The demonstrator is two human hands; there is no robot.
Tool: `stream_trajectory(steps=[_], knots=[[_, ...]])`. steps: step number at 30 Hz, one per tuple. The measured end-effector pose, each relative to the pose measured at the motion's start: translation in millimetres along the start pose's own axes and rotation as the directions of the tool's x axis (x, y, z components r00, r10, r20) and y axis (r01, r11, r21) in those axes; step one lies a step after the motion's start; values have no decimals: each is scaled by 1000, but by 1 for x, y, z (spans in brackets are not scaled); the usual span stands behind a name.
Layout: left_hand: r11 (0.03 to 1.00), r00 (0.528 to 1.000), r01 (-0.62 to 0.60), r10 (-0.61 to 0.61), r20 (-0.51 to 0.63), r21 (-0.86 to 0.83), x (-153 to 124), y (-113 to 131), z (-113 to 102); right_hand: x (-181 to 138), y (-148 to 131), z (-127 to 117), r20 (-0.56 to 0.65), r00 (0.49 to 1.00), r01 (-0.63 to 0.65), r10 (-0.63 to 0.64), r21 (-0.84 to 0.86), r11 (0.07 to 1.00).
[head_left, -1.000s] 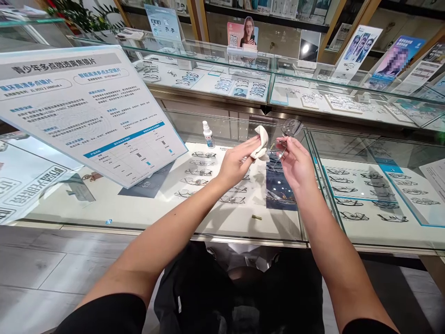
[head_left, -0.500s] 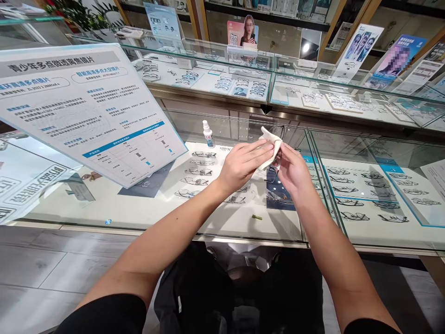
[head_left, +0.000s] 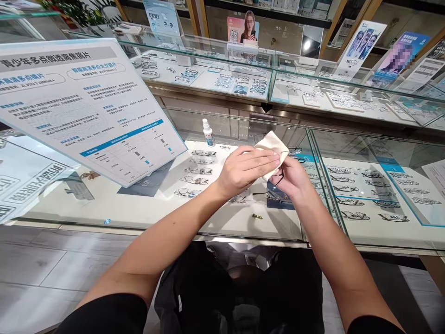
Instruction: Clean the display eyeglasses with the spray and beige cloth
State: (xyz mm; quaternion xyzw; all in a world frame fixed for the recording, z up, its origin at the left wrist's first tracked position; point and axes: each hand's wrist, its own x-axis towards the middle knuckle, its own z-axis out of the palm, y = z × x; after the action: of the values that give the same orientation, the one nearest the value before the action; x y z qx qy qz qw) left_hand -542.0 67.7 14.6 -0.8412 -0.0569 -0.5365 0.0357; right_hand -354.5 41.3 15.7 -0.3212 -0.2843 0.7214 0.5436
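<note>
Both hands meet above the glass display counter (head_left: 313,232). My left hand (head_left: 245,169) presses a cream cleaning cloth (head_left: 273,144) with closed fingers. Under the cloth my right hand (head_left: 294,178) grips a pair of thin-framed glasses (head_left: 278,178); only a dark bit of frame and a temple arm show below the fingers. The cloth covers the lenses. A small white spray bottle (head_left: 208,133) stands on the glass just left of my hands.
A large tilted information board (head_left: 83,102) fills the left. Several glasses lie in rows (head_left: 200,171) inside the case below. A small brass piece (head_left: 257,216) lies on the glass. More display cases (head_left: 243,79) and posters (head_left: 359,46) stand behind.
The glasses, held up with a lens showing a second ago, have come down and are now wrapped in the cloth. My hands closed together and sank slightly toward me.
</note>
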Motion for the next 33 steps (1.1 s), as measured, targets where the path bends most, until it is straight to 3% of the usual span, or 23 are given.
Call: stream_trajectory(steps=[5,12,18,27,29,30,33], knots=[[1000,998,19,-20,-58,-11,0,1,-2,-2,11,9,-4,1000,-27,27,24,999],[982,981,182,-179,69,-39,-2,1,-5,-4,14,12,6,1000,-28,28,-45,999],[977,977,197,-189,103,-75,0,0,-7,-3,8,12,-32,997,68,-70,-60,996],[931,937,315,-275,213,-186,2,-3,0,5,-3,-1,-104,984,136,-143,-71,988],[857,900,434,-403,165,-276,4,-2,-2,4,-5,-3,-101,983,147,-154,-74,986],[792,858,509,-497,128,-336,5,-3,-3,4,-6,-3,-95,983,150,-156,-75,986],[514,636,677,-769,67,-528,6,-14,-4,0,-9,0,-81,984,156,-162,-77,985]])
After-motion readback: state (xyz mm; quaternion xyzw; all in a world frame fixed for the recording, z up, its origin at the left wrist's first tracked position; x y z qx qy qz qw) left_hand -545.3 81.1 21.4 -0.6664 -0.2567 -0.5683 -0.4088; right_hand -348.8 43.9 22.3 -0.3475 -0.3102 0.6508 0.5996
